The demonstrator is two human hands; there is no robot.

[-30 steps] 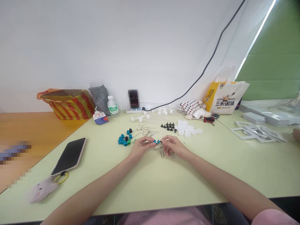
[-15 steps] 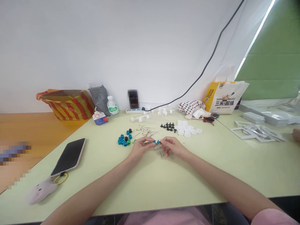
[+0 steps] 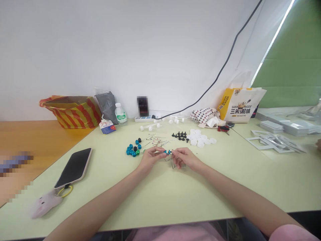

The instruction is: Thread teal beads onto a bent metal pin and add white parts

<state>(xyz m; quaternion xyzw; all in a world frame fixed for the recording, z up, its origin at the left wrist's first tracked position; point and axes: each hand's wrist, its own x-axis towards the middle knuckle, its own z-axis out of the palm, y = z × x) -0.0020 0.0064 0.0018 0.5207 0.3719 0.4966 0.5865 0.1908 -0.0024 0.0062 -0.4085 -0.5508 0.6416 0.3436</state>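
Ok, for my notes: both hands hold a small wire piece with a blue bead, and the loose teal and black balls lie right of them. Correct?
No: the loose teal and black balls lie left of them, nearest the left hand, not the right hand, as the head view shows. The rest stands.

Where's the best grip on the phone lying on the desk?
Probably pinch the phone by its long edges from above: it lies flat, screen up, rim exposed. Avoid the lower end, with its yellow loop and pink plush charm.
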